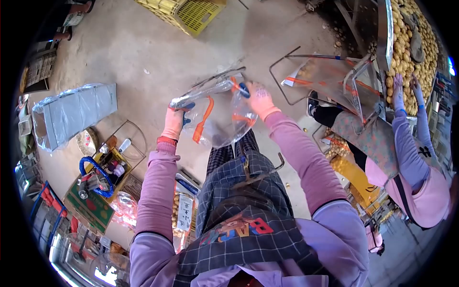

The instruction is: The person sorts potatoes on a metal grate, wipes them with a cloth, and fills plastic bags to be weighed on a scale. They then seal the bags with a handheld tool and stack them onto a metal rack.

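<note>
Checked apron point(248, 205); crinkled clear bag point(221, 120) in left grip point(174, 122), right grip point(260, 100).

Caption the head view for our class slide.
The left hand and right hand hold a clear, orange-striped bag as a co-worker reaches toward heaped yellow produce.

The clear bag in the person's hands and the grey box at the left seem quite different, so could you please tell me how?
The clear bag carries orange bands; the grey box shows none. The bag is held by the left hand and right hand, while no hand touches the box. The bag looks limp; the box has straight sides. Both show see-through plastic, draped over the box.
</note>
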A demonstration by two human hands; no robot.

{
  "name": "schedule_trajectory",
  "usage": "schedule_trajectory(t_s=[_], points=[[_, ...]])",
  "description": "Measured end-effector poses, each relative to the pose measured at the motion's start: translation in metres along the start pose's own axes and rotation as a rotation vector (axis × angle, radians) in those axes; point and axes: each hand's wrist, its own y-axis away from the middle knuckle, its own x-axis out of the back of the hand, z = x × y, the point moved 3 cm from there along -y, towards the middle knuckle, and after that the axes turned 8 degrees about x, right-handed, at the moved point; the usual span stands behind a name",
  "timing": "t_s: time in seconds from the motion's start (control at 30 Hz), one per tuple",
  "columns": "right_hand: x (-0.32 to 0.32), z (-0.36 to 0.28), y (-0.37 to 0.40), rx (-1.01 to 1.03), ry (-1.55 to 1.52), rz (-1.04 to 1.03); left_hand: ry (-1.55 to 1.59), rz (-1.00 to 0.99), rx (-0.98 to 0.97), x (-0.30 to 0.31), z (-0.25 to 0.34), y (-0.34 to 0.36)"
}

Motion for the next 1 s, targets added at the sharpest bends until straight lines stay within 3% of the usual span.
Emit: schedule_trajectory(t_s=[0.03,0.07,0.1,0.17,0.3,0.37,0.43,0.5,0.57,0.67,0.7,0.77,0.83,0.87,0.93,0.97,1.0], points=[[-0.003,0.006,-0.008,-0.126,-0.025,-0.001,-0.028,0.026,-0.079,0.001,-0.003,-0.007],[-0.001,0.006,-0.019,-0.206,0.0,0.057,-0.288,0.164,-0.327,0.011,-0.005,-0.019],[-0.003,0.005,-0.03,-0.195,-0.014,0.051,-0.295,0.18,-0.321,0.023,-0.017,-0.029],[-0.009,0.007,-0.045,-0.156,0.051,0.09,-0.78,0.419,-0.137,0.04,-0.014,-0.023],[-0.01,0.006,-0.038,-0.061,0.147,-0.025,-0.681,0.477,-0.053,0.037,-0.002,0.019],[-0.012,0.006,-0.022,-0.101,0.154,-0.024,-0.672,0.512,-0.06,0.034,-0.033,0.035],[-0.014,0.003,-0.002,-0.093,0.163,0.01,-0.514,0.568,-0.086,0.025,-0.06,0.061],[-0.016,-0.004,0.017,-0.141,0.12,-0.136,-0.415,0.421,0.196,0.015,-0.083,0.088],[-0.017,-0.007,0.037,-0.221,0.034,-0.227,-0.013,0.299,0.285,0.01,-0.141,0.096],[-0.011,-0.019,0.085,-0.322,-0.051,-0.356,-0.097,0.262,0.314,-0.009,-0.21,0.124],[-0.004,-0.027,0.107,-0.341,-0.053,-0.391,0.138,0.176,0.607,-0.03,-0.168,0.159],[0.006,-0.035,0.153,-0.46,-0.107,-0.564,0.057,0.044,0.573,-0.041,-0.193,0.183],[0.015,-0.036,0.173,-0.381,0.027,-0.513,0.245,-0.032,0.638,-0.059,-0.215,0.199],[0.012,-0.033,0.183,-0.327,0.027,-0.458,0.449,-0.042,0.55,-0.069,-0.219,0.197],[-0.006,-0.024,0.202,-0.289,0.126,-0.421,0.846,-0.074,0.583,-0.081,-0.206,0.208],[-0.007,-0.023,0.2,-0.246,0.215,-0.367,0.855,-0.083,0.57,-0.088,-0.219,0.196],[-0.013,-0.015,0.191,-0.287,0.227,-0.398,0.749,0.02,0.398,-0.093,-0.241,0.176]])
